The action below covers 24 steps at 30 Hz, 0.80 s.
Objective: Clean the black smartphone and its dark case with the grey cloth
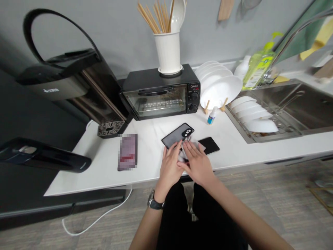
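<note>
My right hand [199,165] presses a thin light-grey cloth [202,147] with its fingers stretched out and close together. Beside it, my left hand [169,167] lies with fingers extended, fingertips at the cloth's left edge; what is under both hands is mostly hidden. Just beyond the left fingertips rests a grey phone case [174,135] with a black border and camera cut-outs. To the right, a black phone [211,145] lies flat, its left end behind the cloth and right hand. A small white spray bottle [212,116] with a blue label stands farther back.
A pixelated flat object [128,152] lies left on the white counter [104,178]. Behind are a drinks machine [85,83], a toaster oven [158,95] bearing a chopstick holder [168,52], and racked plates [221,92]. A sink [299,104] with bowls is at right.
</note>
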Motion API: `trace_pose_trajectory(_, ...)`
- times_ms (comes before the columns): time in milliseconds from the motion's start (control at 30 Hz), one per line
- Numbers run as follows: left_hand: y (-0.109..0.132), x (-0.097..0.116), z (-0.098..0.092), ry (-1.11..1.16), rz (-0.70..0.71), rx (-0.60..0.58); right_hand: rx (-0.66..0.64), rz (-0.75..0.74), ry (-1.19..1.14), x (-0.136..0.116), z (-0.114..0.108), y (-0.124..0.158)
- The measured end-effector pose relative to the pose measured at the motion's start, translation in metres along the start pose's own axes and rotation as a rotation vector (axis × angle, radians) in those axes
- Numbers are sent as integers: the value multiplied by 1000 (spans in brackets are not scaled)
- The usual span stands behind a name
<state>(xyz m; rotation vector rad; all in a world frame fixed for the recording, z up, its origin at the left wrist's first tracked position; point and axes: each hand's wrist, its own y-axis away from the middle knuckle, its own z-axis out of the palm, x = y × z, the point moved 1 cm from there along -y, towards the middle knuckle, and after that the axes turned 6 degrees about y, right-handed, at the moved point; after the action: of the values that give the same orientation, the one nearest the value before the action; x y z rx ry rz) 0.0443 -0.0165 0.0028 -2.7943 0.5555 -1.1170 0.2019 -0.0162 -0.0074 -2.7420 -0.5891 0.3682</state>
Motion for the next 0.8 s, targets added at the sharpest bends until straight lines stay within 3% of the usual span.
trace_pose_trajectory(67, 1, -1, -1, -15, 11, -4, -22, -38, -36, -18, -5, 15)
trace_pose_trajectory(133, 0, -1, -2, -5, -1, -10, -48, -53, -61, -17, -14, 34)
trace_pose_trajectory(267, -4, 1, -3, 34, -31, -2, -60, 41, -35, 26, -30, 55)
trace_pose_trajectory(400, -6, 0, -1, 45, -28, -2, 22, 210, 54, 61, -24, 31)
trace_pose_trajectory(467, -5, -1, 1, 47, -26, 1, 49, 208, 55, 51, -15, 12)
trace_pose_trajectory(533, -3, -3, 1, 32, -22, 4, 37, 126, 14, 24, -6, 0)
trace_pose_trajectory(667, 1, -3, -1, -13, -13, -7, -17, -12, -69, -25, -4, 15)
trace_pose_trajectory(733, 1, -1, -2, -5, -20, -10, -40, -25, -91, -24, -12, 32)
trace_pose_trajectory(800, -1, 1, -3, 15, -31, -1, -53, -1, -92, -4, -21, 46)
